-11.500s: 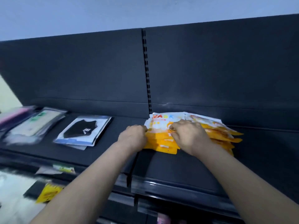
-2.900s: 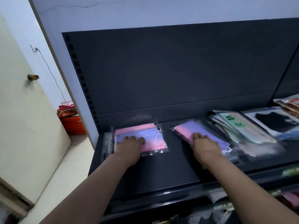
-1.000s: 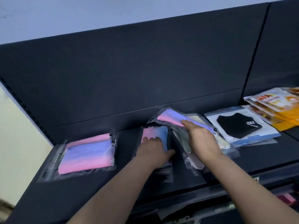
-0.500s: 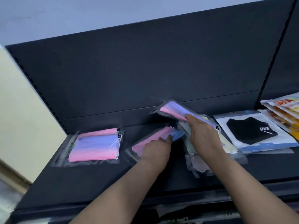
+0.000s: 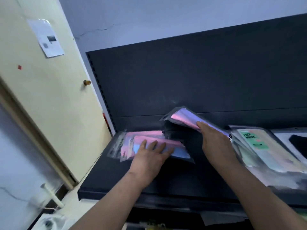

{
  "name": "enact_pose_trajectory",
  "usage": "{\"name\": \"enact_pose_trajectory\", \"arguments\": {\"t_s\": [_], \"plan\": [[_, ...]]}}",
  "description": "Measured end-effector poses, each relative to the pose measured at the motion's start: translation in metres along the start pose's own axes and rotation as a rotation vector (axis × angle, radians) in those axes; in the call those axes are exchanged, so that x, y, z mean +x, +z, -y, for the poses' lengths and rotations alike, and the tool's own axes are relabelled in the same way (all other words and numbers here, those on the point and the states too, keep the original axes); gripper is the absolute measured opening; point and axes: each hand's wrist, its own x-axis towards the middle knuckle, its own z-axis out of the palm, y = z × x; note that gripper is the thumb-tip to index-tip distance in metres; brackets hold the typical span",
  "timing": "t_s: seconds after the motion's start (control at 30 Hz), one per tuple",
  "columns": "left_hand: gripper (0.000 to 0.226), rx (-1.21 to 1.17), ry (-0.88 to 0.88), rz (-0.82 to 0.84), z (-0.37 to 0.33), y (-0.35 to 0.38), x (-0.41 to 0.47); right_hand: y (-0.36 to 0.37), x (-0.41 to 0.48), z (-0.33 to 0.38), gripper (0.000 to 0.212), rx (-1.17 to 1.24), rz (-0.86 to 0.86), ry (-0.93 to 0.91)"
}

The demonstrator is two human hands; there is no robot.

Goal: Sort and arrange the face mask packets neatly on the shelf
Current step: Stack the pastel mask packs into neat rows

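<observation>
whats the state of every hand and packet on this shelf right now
left hand, fingers straight, pressing on the top pink-blue packet
right hand, gripping the raised packet
raised packet, held tilted above the shelf
top pink-blue packet, flat, askew over the bottom pink-blue packet
bottom pink-blue packet, flat at the shelf's left end
green face mask packets, loose fanned pile
black mask packet, flat, partly out of frame

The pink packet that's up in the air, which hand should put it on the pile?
The right hand: it grips the lifted pink packet. The left hand lies flat on the pile, probably steadying it.
</observation>
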Motion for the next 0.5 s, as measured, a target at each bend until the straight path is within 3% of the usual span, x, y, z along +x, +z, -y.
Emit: {"name": "enact_pose_trajectory", "arguments": {"t_s": [0.1, 0.2, 0.33, 0.5], "plan": [[0.061, -0.046, -0.03, -0.044, 0.038, 0.013, -0.03, 0.017, -0.007, 0.031, 0.054, -0.016, 0.025, -0.036], [0.071, -0.057, -0.024, 0.046, 0.065, 0.025, -0.046, 0.031, -0.013, 0.053, 0.055, -0.009, 0.089, -0.017], [0.071, -0.287, 0.03, 0.228, 0.08, 0.046, -0.057, 0.039, -0.018, 0.081, 0.053, -0.035, 0.011, -0.045], [0.071, -0.278, 0.11, 0.223, 0.086, 0.055, -0.053, 0.041, -0.029, 0.1, 0.062, -0.055, 0.022, 0.024]]}}
